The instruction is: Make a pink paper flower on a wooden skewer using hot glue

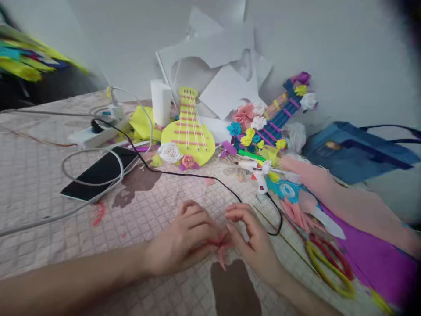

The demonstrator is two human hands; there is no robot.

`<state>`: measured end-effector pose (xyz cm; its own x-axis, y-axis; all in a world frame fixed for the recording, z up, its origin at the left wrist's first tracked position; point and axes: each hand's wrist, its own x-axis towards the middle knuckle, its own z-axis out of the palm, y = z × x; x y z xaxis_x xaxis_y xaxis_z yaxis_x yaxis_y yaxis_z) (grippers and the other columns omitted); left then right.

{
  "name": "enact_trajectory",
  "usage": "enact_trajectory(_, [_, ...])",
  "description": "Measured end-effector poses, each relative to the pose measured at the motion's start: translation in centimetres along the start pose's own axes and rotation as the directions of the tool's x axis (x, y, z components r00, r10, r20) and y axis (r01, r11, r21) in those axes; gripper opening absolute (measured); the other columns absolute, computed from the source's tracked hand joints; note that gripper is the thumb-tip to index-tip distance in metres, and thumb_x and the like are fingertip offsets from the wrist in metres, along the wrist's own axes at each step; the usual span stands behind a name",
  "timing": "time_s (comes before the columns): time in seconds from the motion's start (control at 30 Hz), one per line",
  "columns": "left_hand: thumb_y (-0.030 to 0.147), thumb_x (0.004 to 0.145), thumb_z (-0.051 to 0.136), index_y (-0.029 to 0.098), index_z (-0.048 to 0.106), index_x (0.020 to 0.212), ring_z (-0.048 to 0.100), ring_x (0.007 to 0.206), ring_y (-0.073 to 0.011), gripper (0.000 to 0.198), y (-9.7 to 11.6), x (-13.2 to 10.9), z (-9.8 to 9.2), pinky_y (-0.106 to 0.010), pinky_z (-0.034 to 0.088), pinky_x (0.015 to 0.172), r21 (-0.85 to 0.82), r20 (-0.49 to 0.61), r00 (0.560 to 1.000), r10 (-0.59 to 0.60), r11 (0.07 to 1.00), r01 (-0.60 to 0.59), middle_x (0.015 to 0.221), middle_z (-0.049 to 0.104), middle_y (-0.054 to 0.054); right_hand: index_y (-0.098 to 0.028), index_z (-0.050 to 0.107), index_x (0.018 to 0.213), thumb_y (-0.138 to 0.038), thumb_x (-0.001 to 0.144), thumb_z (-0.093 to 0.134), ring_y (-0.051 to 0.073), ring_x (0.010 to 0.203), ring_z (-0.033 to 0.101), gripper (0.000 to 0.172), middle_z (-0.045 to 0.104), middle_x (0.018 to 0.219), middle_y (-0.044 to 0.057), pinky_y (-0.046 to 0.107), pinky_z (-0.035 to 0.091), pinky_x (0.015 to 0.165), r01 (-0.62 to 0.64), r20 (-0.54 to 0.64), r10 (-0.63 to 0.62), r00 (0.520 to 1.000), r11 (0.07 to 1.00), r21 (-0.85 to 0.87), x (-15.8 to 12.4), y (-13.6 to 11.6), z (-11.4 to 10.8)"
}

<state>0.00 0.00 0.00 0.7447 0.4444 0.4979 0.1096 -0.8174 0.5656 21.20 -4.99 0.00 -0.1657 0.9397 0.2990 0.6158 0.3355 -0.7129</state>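
Between my two hands, low in the middle of the view, is a small pink crepe-paper piece point(222, 251) with pointed tips, like a paper flower. My left hand point(189, 237) has its fingers curled and closed on the paper's left side. On the other side, my right hand point(251, 237) has thumb and forefinger at the paper's edge, the fingers bent and partly apart; whether they grip it is not clear. Beyond the hands a yellow paper guitar point(187, 131) leans upright, with white strings and paper flowers. A blue paper guitar point(279, 118) with many paper flowers stands to its right.
A glue gun point(261, 182) lies right of centre, its black cord crossing the table. Scissors point(329, 265), purple paper point(371, 259) and pink paper point(348, 197) cover the right. A tablet point(101, 173) with a looped white cable and a power strip point(98, 131) lie left.
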Motion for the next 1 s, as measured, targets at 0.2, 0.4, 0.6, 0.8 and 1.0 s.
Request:
enact_trajectory(0.2, [0.015,0.085,0.052,0.019,0.051,0.094,0.049,0.096,-0.0194,0.009,-2.7,0.5,-1.3,-0.038,0.032,0.087,0.185,-0.194,0.959,-0.207,0.952,0.243,0.099,0.059,-0.003,-0.022,0.056,0.089,-0.015,0.085,0.049,0.015,0.09,0.055,0.01,0.057,0.093,0.003,0.029,0.047,0.075,0.108,0.006,-0.108,0.994,0.994,0.003,7.0,-1.4,0.3])
enact_trajectory(0.4, [0.022,0.086,0.054,0.019,0.052,0.106,0.046,0.107,-0.0258,0.02,-6.8,1.0,-3.4,-0.041,0.034,0.085,0.455,-0.313,0.906,-0.284,0.792,0.406,0.114,0.056,-0.008,-0.02,0.057,0.085,-0.015,0.081,0.054,0.012,0.074,0.055,0.007,0.058,0.087,0.002,0.023,0.046,0.059,0.161,0.06,-0.157,0.986,0.984,-0.072,14.7,0.2,3.3])
enact_trajectory(0.6, [0.024,0.088,0.051,0.018,0.052,0.113,0.043,0.111,-0.0291,0.026,-8.5,1.3,-3.8,-0.045,0.035,0.087,0.541,-0.307,0.905,-0.294,0.729,0.42,0.119,0.053,-0.012,-0.02,0.055,0.086,-0.014,0.078,0.058,0.015,0.084,0.055,0.01,0.055,0.09,0.003,0.027,0.046,0.07,0.294,0.093,-0.279,0.956,0.92,-0.258,19.1,2.0,5.3])
enact_trajectory(0.8, [0.025,0.087,0.05,0.016,0.05,0.117,0.038,0.121,-0.0315,0.031,-8.7,1.5,-3.5,-0.049,0.034,0.092,0.571,-0.276,0.915,-0.294,0.716,0.402,0.128,0.048,-0.014,-0.02,0.053,0.085,-0.017,0.082,0.055,0.016,0.085,0.053,0.005,0.055,0.091,0.003,0.028,0.045,0.073,0.316,0.192,-0.268,0.944,0.901,-0.296,20.1,2.6,6.0])
enact_trajectory(1.0, [0.024,0.088,0.049,0.017,0.051,0.117,0.036,0.125,-0.0313,0.03,-8.7,1.6,-3.3,-0.049,0.033,0.094,0.561,-0.27,0.917,-0.292,0.726,0.397,0.133,0.047,-0.013,-0.02,0.05,0.079,-0.017,0.084,0.05,0.016,0.081,0.05,0.006,0.051,0.086,0.003,0.028,0.042,0.071,0.325,0.215,-0.262,0.941,0.877,-0.353,20.3,2.7,6.0])
